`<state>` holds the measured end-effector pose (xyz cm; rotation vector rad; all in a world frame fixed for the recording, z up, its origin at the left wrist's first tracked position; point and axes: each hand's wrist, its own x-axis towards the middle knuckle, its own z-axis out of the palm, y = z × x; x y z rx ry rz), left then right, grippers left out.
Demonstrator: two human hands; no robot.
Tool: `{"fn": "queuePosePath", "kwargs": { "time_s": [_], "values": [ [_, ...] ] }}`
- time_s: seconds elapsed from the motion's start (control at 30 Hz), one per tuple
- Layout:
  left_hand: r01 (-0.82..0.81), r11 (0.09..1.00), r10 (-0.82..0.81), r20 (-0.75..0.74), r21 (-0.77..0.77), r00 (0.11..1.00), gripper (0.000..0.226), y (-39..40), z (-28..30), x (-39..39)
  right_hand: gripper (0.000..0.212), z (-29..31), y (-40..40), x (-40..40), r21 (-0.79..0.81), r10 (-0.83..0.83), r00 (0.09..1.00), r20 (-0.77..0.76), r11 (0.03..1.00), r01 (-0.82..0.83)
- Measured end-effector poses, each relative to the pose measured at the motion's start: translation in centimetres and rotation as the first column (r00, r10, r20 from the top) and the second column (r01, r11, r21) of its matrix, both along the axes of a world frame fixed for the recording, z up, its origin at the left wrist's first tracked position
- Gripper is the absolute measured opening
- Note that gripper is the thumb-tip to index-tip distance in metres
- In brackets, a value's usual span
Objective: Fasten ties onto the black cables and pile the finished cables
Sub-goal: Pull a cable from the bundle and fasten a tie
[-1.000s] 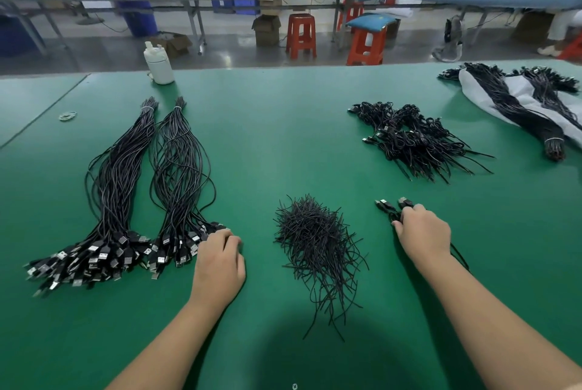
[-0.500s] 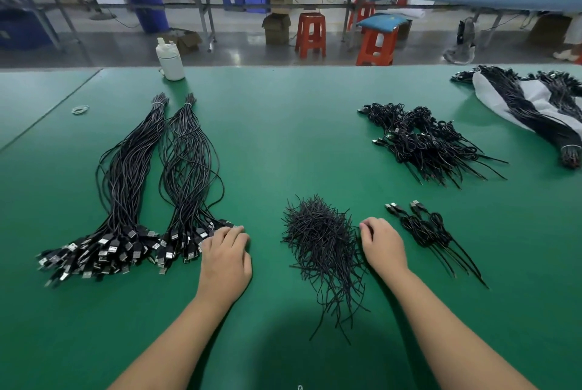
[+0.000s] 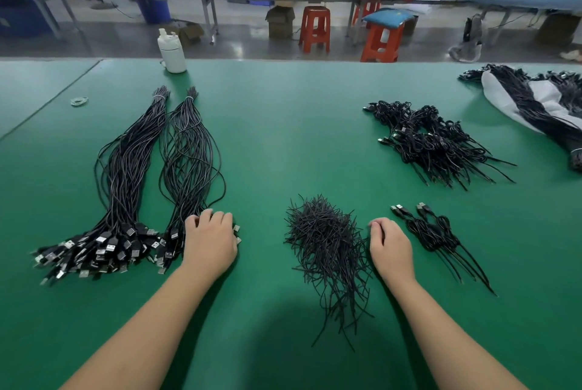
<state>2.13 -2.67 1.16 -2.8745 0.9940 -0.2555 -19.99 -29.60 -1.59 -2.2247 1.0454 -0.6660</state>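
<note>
Two long bundles of black cables lie at the left, one [image 3: 122,181] further left and one [image 3: 189,150] beside it, their USB plugs toward me. My left hand [image 3: 209,241] rests on the plug ends of the nearer bundle, fingers bent over them. A heap of short black ties [image 3: 324,241] sits in the middle. My right hand [image 3: 390,248] is at the heap's right edge, its curled fingertips pinching at a tie. Just right of it lie a few tied cables [image 3: 437,235]. A bigger pile of tied cables [image 3: 434,144] lies further back.
The green table [image 3: 283,137] carries a white bottle [image 3: 171,52] at the far edge and a rubber band [image 3: 78,101] far left. A white bag with more cable bundles [image 3: 535,100] lies far right. Stools and benches stand beyond the table.
My right hand let go of the tied cables at the right and moved left to the tie heap. My left hand stayed on the plug ends.
</note>
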Motion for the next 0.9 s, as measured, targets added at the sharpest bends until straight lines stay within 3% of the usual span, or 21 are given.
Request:
{"fn": "queuePosePath", "kwargs": {
  "time_s": [0.17,0.33,0.57,0.73,0.9],
  "values": [
    [0.051,0.995,-0.052,0.008,0.087,0.999,0.020,-0.3,1.0,2.0,0.016,-0.1,0.1,0.0,-0.012,-0.004,1.000,0.002,1.000,0.004],
    [0.190,0.980,-0.186,-0.073,0.057,0.980,0.014,0.2,1.6,3.7,0.016,0.0,0.2,-0.1,-0.011,0.000,1.000,-0.002,1.000,0.000],
    [0.238,0.934,-0.282,-0.141,-0.268,0.949,0.005,-0.6,2.5,1.0,0.014,-0.1,0.1,-0.1,-0.003,-0.011,1.000,-0.008,1.000,0.011],
    [0.298,0.876,-0.407,-0.249,-0.378,0.879,0.012,-1.8,3.5,-4.4,0.015,-0.1,0.1,-0.1,0.006,-0.015,1.000,-0.001,1.000,0.015],
    [0.137,0.793,-0.472,-0.456,-0.593,0.755,0.012,-2.5,4.3,-9.4,0.017,0.0,0.1,-0.1,0.009,-0.006,1.000,0.012,1.000,0.006]
  ]
}}
